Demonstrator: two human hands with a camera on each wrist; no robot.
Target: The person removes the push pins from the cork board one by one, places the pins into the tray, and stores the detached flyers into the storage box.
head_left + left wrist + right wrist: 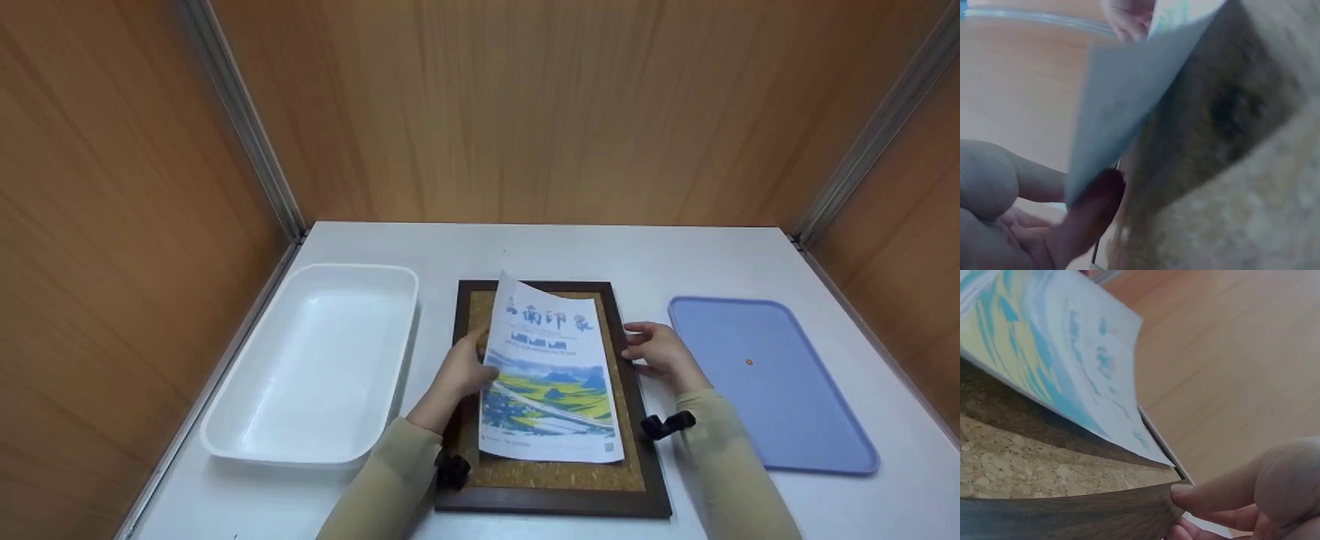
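Left hand point(469, 371) lifts the left edge of a printed poster point(551, 375), with fingers curled under the paper and the thumb on it; in the left wrist view one fingertip point(1092, 211) sits below the raised sheet point(1129, 95). The right hand point(660, 352) rests at the 3 o'clock side of the cork board point(559, 472), its fingers touching the dark wooden frame point(1072, 517). I cannot tell if it really grips the frame or only steadies it.

The poster lies on the cork board in the middle of the table point(540, 247), its far left corner bent upward. It looks thin and light, so I judge it will bend and crease easily; better to take it by two edges, not one corner. The framed board seems stiff and heavier, good to hold by its wooden sides.

At 9 o'clock from the board stands a white plastic tub point(315, 360), with nothing inside. At 3 o'clock lies a flat blue tray point(780, 390), holding only one tiny orange dot point(748, 362), maybe a pin.
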